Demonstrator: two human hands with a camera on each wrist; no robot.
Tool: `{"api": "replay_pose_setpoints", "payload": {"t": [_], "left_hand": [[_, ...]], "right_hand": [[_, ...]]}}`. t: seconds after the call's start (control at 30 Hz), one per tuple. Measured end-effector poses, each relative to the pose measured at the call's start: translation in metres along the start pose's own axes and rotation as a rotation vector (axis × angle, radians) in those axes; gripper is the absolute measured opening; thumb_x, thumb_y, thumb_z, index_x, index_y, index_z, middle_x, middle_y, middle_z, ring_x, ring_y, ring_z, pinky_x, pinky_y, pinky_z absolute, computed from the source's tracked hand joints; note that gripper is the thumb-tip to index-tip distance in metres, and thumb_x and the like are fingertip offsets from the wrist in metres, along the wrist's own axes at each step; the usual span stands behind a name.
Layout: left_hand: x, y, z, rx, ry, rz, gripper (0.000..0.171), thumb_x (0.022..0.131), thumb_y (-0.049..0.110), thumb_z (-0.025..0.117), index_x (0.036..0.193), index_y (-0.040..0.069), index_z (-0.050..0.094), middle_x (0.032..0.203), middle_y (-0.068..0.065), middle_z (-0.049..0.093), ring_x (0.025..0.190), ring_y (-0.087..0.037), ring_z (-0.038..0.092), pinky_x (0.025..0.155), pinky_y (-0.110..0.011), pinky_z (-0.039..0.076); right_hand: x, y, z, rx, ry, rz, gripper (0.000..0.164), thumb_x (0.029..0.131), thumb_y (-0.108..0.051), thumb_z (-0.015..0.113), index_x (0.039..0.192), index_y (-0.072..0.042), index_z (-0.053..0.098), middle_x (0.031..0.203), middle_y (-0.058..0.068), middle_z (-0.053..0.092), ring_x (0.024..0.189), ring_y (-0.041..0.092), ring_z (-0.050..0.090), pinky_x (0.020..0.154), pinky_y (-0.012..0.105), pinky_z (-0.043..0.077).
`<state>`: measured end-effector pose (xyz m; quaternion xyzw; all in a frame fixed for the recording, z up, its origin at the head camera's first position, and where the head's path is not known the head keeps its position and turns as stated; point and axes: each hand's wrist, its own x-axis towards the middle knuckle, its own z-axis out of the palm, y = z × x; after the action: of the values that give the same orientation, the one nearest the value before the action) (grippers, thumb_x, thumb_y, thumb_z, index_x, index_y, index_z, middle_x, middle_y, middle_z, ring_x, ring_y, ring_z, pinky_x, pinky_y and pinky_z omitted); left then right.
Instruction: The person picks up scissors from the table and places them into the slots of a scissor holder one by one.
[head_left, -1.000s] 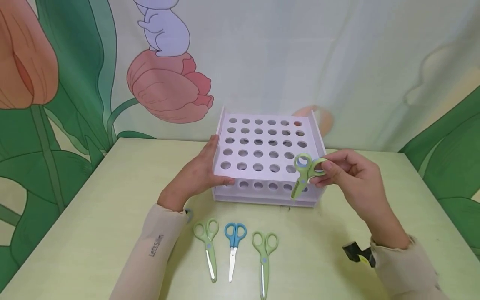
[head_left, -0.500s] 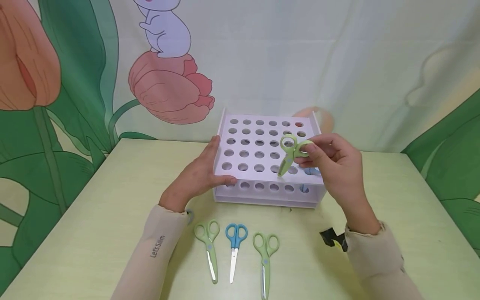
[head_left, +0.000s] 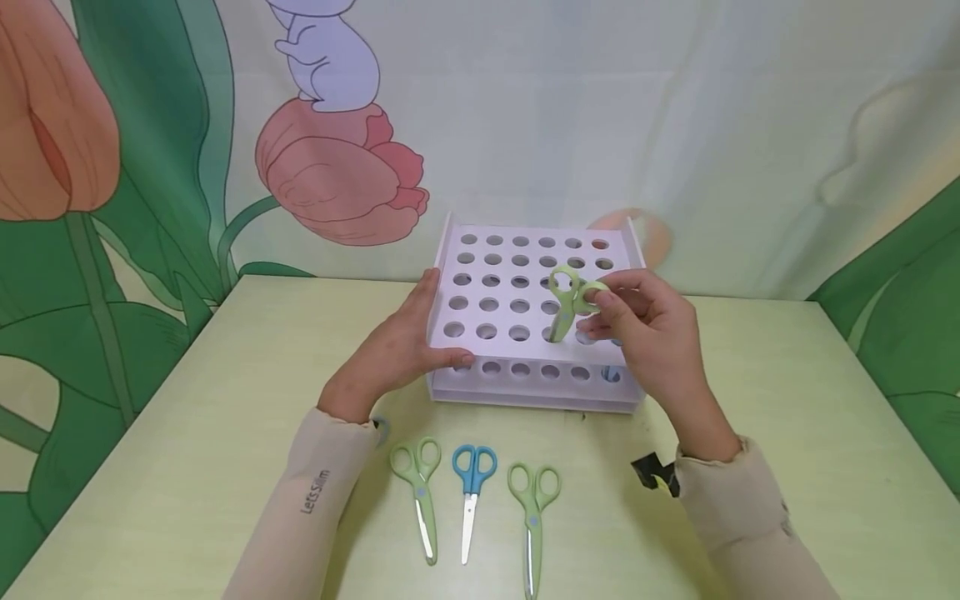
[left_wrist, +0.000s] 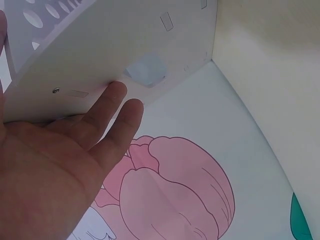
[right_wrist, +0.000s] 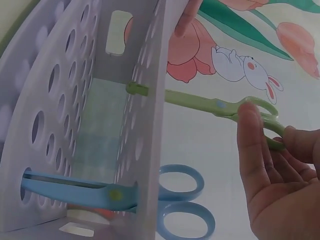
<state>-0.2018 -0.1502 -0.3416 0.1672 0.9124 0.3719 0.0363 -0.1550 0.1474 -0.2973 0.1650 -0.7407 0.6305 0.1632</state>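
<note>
My right hand (head_left: pixel 656 333) pinches green scissors (head_left: pixel 567 308) by one handle ring above the white rack with round holes (head_left: pixel 495 348). In the right wrist view, the green blade (right_wrist: pixel 192 101) passes through a hole of the upper plate, its tip short of the lower plate. Blue scissors (right_wrist: pixel 110 195) stand in the rack's front right corner, blade through both plates, handle rings above. My left hand (head_left: pixel 393 346) rests against the rack's left side, thumb on the front edge; in the left wrist view, straight fingers (left_wrist: pixel 131 112) lie along the side panel (left_wrist: pixel 100 70).
In front of the rack lie green scissors (head_left: pixel 422 508), blue-handled scissors (head_left: pixel 469 479) and more green scissors (head_left: pixel 533 500), handles toward the rack. The rack stands on a pale green table (head_left: pixel 262 367), close to a printed backdrop (head_left: pixel 525 108).
My right hand has moved left over the rack and then lowered the green scissors, whose tip has entered a hole. The left hand has stayed in place.
</note>
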Motion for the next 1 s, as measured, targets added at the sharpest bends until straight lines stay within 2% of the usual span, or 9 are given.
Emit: {"api": "replay_pose_setpoints", "payload": {"t": [0.1,0.3,0.47,0.73,1.0], "left_hand": [[-0.001,-0.001,0.001,-0.003,0.003,0.003,0.129,0.077,0.038,0.09,0.163,0.014,-0.003,0.169,-0.003,0.004,0.127,-0.025,0.04,0.113,-0.042,0.031],[0.0,-0.001,0.0,-0.004,0.005,0.006,0.129,0.077,0.038,0.09,0.163,0.015,-0.003,0.169,-0.002,0.005,0.128,-0.025,0.04,0.113,-0.043,0.031],[0.001,-0.001,0.0,-0.002,0.004,0.011,0.13,0.076,0.039,0.09,0.163,0.015,-0.004,0.169,-0.002,0.005,0.128,-0.025,0.039,0.113,-0.042,0.031],[0.001,-0.001,0.0,-0.002,0.001,0.017,0.13,0.076,0.04,0.09,0.163,0.013,-0.003,0.169,-0.003,0.005,0.13,-0.025,0.038,0.114,-0.042,0.03],[0.001,-0.001,-0.001,0.021,-0.004,0.011,0.132,0.075,0.047,0.088,0.163,0.013,-0.003,0.169,-0.004,0.003,0.132,-0.024,0.037,0.114,-0.041,0.03]], "right_hand": [[0.0,0.002,0.002,-0.046,-0.015,0.043,0.015,0.099,-0.005,0.065,0.109,0.006,0.064,0.096,0.016,0.073,0.062,0.018,0.07,0.06,0.033,0.059],[-0.002,0.003,0.006,-0.195,-0.008,0.088,0.018,0.097,-0.017,0.072,0.106,-0.002,0.069,0.089,0.013,0.073,0.051,0.02,0.063,0.051,0.029,0.055],[-0.004,0.007,0.008,-0.282,-0.026,0.085,0.015,0.095,-0.017,0.073,0.105,-0.006,0.07,0.091,0.012,0.074,0.047,0.021,0.06,0.047,0.026,0.051],[-0.005,0.013,0.01,-0.342,-0.067,0.11,0.008,0.096,-0.009,0.071,0.102,-0.006,0.069,0.094,0.011,0.075,0.045,0.026,0.06,0.046,0.025,0.046],[-0.005,0.017,0.012,-0.358,-0.083,0.145,0.012,0.096,-0.008,0.069,0.107,-0.005,0.069,0.096,0.012,0.075,0.046,0.034,0.061,0.044,0.026,0.046]]}}
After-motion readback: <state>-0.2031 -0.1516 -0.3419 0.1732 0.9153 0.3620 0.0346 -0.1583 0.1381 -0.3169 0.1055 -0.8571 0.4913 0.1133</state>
